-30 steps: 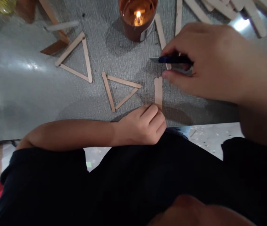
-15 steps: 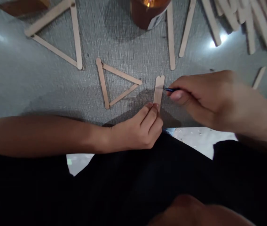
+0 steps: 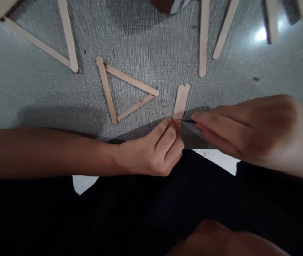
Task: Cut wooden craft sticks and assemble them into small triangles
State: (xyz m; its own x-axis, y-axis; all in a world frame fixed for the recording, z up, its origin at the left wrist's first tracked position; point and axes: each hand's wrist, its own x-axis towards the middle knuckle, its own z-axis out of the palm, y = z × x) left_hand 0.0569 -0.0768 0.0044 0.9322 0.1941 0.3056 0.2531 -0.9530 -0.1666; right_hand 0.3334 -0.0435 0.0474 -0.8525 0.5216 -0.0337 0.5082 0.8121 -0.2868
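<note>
Two wooden craft sticks [image 3: 181, 99] lie side by side, their rounded ends pointing away from me. My left hand [image 3: 162, 149] is closed on their near ends, which its fingers hide. From the right, my right hand [image 3: 244, 124] pinches a slim dark pointed tool [image 3: 187, 121]; its kind does not show clearly. The tool's tip reaches across the sticks, right beside my left fingertips. To the left of the sticks, a small triangle of craft sticks [image 3: 107, 90] lies flat on the grey textured table [image 3: 141, 46].
A larger stick triangle [image 3: 38, 42] is cut off at the upper left. At the top edge stands a brown container [image 3: 164, 5], partly visible. Two loose sticks [image 3: 203, 42] lie to its right, with several more sticks [image 3: 272, 21] at the upper right. The table edge runs just below my hands.
My right hand has brought the tool nearer to me along the sticks, down to my left fingertips. The view has shifted closer, so the container and upper sticks are more cut off.
</note>
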